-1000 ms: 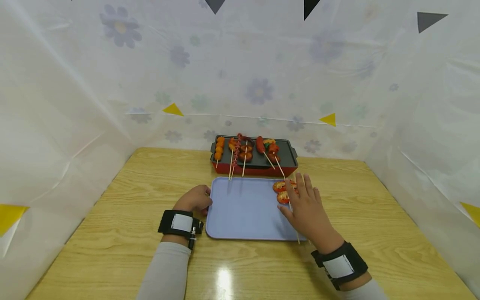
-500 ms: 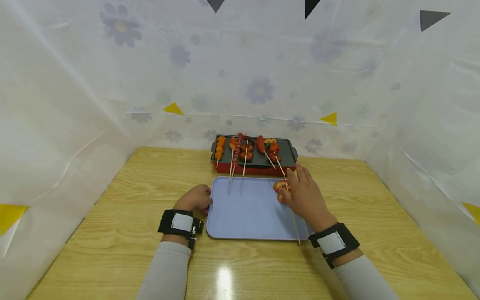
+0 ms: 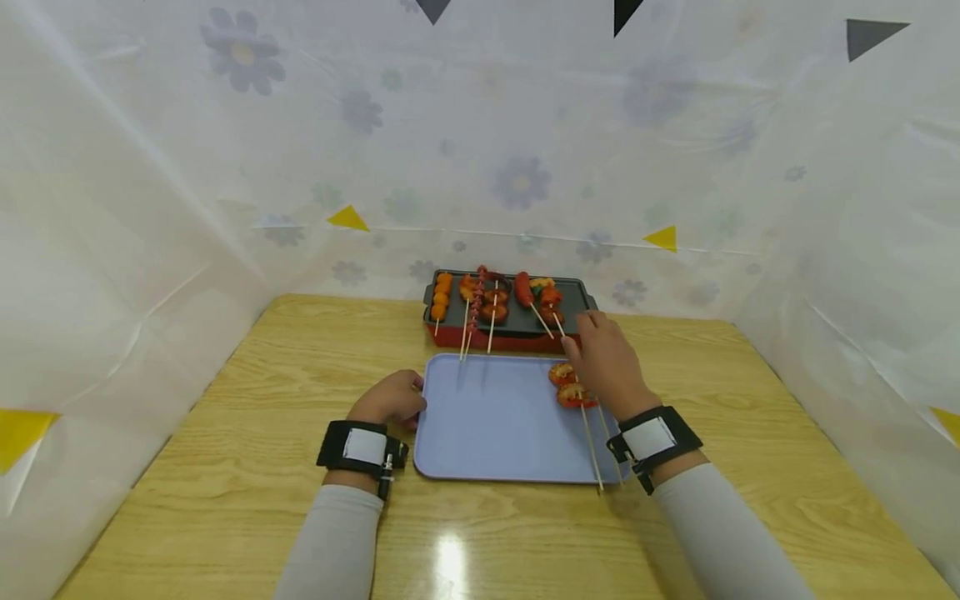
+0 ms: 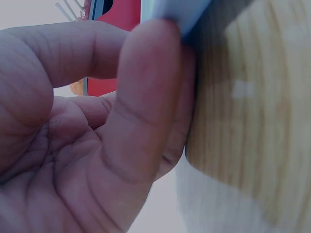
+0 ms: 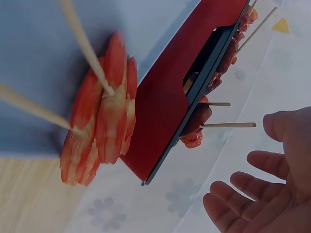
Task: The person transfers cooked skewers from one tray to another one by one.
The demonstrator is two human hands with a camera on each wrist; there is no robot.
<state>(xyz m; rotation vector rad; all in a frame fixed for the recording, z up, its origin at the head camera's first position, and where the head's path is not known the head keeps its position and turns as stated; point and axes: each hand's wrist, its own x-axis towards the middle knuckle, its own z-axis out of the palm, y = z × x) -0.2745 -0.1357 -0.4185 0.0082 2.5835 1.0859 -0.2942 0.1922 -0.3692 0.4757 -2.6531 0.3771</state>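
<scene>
My left hand [image 3: 388,398] pinches the left rim of the light blue tray [image 3: 487,425]; in the left wrist view its fingers [image 4: 146,97] close on the tray edge. On the tray's right side lie two shrimp skewers [image 3: 573,395], orange-red, their sticks pointing towards me. Above them, my right hand [image 3: 607,367] reaches to the front right of the grill. In the right wrist view its fingers [image 5: 272,165] are spread and slightly bent, with a small gap between the thumb and a stick [image 5: 228,124] from a red meat-and-vegetable skewer [image 3: 550,297] on the grill.
Behind the tray stands a toy grill [image 3: 517,342] with a black top and red body. It bears an orange ball skewer [image 3: 440,297], a sausage skewer [image 3: 522,289] and several others, sticks overhanging the front. A wooden table [image 3: 300,350] lies underneath; a patterned white curtain [image 3: 480,125] encloses it.
My right hand has moved from over the shrimp skewers forward to the grill's front right, its fingers drawn closer together. More of the shrimp shows now. The left hand has stayed at the tray.
</scene>
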